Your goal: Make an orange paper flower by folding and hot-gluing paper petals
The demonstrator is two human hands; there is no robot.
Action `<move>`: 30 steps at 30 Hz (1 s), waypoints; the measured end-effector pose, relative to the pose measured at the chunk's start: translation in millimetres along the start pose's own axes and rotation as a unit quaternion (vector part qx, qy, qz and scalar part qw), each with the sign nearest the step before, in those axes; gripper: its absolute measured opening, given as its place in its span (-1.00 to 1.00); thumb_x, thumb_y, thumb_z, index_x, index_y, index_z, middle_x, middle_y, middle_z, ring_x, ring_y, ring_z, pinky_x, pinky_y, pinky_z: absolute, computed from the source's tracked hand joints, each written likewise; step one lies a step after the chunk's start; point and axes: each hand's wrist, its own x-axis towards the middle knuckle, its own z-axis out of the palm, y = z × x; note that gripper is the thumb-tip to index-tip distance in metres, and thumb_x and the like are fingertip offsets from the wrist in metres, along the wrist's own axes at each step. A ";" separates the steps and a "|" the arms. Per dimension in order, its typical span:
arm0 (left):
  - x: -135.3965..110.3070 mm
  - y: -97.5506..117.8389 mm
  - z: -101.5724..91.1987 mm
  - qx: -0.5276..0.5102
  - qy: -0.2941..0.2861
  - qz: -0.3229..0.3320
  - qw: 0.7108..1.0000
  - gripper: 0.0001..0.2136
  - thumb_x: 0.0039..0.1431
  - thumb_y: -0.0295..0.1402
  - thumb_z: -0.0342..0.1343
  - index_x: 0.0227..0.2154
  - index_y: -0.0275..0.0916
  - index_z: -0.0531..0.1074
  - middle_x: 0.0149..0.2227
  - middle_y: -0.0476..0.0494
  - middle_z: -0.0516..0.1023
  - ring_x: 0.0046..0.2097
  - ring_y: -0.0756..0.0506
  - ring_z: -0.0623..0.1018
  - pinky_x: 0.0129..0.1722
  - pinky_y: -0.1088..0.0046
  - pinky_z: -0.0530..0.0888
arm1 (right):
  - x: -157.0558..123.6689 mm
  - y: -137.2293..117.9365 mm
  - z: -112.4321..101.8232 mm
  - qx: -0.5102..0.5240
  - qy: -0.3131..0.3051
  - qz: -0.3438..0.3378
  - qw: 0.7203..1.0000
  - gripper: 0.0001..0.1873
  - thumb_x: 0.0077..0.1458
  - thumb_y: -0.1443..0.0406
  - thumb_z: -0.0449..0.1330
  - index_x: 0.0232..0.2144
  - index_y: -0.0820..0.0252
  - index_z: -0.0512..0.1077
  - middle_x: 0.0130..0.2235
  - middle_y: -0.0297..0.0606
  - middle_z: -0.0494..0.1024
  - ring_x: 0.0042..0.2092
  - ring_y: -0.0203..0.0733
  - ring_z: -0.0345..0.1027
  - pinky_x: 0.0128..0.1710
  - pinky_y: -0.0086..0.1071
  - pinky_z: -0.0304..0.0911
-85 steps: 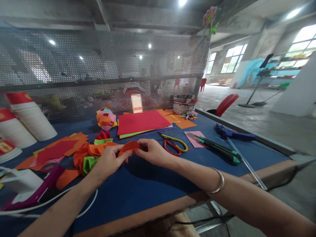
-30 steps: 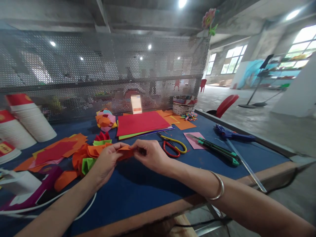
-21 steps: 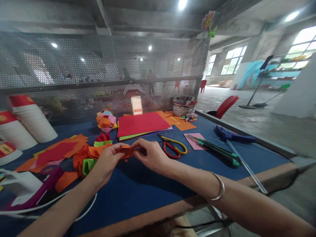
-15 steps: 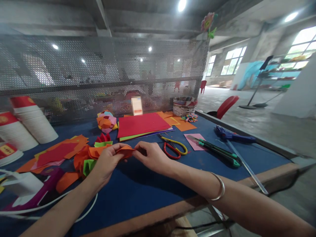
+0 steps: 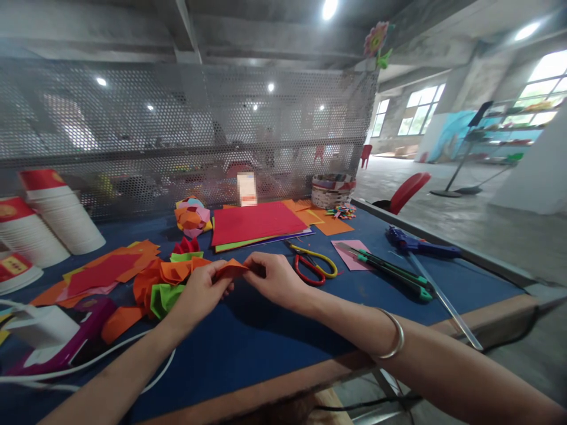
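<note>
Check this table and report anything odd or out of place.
The clear stick at the blue glue gun pokes past the table edge, so it could get knocked. The green-and-black cutter on the pink paper seems to have its blade out.

I'm pinching matt orange paper while my smooth metal bangle is gleaming. The clear plastic rod is shining, the wooden table edge is looking dull, and the basket is showing rough weave, possibly paper.
</note>
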 end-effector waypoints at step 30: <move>-0.9 -4.8 -4.4 0.063 0.043 -0.030 0.997 -0.66 0.07 -0.05 0.01 -0.58 -0.23 0.39 -0.70 0.05 0.30 -0.67 0.02 0.29 -0.64 0.53 0.18 | 7.9 9.8 -7.3 -0.030 0.012 0.009 0.999 -0.74 0.00 0.54 0.07 -0.38 0.22 0.52 -0.44 -0.30 0.56 -0.39 -0.26 0.39 -0.38 -0.45 0.16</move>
